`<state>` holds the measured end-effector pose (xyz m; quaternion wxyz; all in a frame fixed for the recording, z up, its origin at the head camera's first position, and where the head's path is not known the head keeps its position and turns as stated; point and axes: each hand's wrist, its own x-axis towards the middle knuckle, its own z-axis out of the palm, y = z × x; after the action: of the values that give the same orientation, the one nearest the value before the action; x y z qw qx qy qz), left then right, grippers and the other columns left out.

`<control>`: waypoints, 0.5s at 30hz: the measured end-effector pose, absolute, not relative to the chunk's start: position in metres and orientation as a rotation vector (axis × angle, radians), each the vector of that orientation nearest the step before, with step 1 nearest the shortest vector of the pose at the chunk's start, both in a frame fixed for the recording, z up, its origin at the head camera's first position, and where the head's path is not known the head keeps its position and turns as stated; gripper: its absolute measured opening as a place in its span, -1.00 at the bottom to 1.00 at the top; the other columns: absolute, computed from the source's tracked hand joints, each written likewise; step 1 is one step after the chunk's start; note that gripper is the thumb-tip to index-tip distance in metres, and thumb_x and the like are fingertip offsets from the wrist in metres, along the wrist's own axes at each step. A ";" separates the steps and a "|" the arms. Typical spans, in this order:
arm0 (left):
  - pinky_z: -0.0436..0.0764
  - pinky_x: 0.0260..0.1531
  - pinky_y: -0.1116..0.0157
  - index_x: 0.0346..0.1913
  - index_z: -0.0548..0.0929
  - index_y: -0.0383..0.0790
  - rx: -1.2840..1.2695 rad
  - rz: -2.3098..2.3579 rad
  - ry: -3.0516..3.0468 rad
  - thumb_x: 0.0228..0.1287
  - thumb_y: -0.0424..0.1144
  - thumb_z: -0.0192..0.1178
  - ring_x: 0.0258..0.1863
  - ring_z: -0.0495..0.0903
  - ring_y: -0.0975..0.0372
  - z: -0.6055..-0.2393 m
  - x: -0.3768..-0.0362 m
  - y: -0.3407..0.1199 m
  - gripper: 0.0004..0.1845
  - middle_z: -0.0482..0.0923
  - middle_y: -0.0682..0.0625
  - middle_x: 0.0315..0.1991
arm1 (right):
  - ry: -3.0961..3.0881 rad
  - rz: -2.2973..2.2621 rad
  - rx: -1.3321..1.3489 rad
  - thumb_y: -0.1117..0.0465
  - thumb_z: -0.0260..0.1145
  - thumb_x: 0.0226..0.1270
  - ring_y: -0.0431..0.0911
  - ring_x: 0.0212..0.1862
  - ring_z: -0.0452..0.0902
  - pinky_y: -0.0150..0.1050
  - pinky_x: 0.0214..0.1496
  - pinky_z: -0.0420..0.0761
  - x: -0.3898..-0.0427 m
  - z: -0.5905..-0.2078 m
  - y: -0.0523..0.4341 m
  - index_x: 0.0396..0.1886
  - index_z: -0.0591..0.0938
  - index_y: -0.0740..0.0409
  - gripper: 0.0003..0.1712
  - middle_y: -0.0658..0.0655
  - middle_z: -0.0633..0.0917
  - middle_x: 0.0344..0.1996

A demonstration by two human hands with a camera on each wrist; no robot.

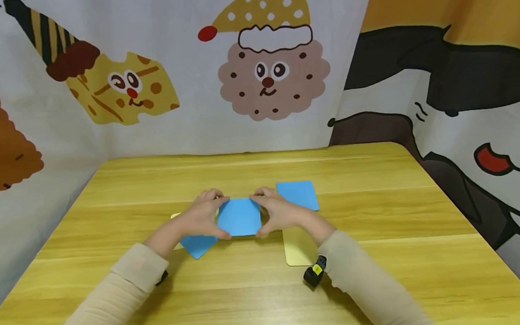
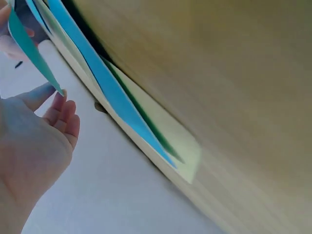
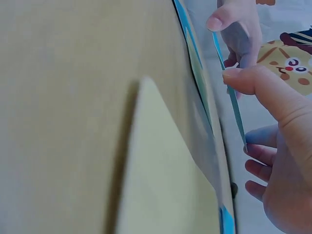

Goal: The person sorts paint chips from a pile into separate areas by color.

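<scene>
Both hands hold a blue card above the counter.
The left hand point(image 1: 206, 213) and right hand point(image 1: 277, 210) pinch the blue card point(image 1: 239, 217) by its side edges, fingers curled round it, over the wooden counter point(image 1: 389, 254) among other cards.

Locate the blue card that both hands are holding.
In the head view, the blue card is mid-table, held between the left hand and right hand, above other cards.

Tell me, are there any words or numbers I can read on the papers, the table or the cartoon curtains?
None: no words, numbers or brand names can be read anywhere.
Square blue paper sheet held by both hands: plain.
Small black device with a yellow patch at the right wrist: too small to read.
</scene>
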<state>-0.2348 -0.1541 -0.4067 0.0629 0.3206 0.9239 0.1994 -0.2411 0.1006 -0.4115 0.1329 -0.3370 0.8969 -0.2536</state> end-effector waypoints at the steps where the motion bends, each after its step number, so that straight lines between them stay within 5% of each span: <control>1: 0.34 0.05 0.00 0.34 0.34 -0.42 0.969 0.600 2.793 -0.20 0.18 0.49 0.13 0.24 0.01 -0.406 -0.234 -0.151 0.08 0.30 -0.18 0.16 | 2.603 -0.731 -0.973 -0.03 0.56 -0.07 0.04 0.35 0.06 -0.04 0.28 0.26 -0.240 -0.410 0.104 0.47 0.16 0.28 0.18 0.18 0.18 0.35; 15: 0.25 0.14 -0.02 0.33 0.35 -0.43 1.010 0.605 2.836 -0.23 0.20 0.49 0.13 0.26 -0.01 -0.402 -0.239 -0.098 0.10 0.32 -0.18 0.15 | 2.642 -0.702 -0.961 0.04 0.58 -0.12 0.10 0.36 0.04 0.02 0.27 0.28 -0.239 -0.393 0.156 0.46 0.16 0.32 0.19 0.29 0.14 0.37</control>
<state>-0.2388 -0.0982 -0.4024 0.0355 0.3287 0.9230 0.1968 -0.2394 0.1557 -0.3931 0.1216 -0.3291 0.9051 -0.2403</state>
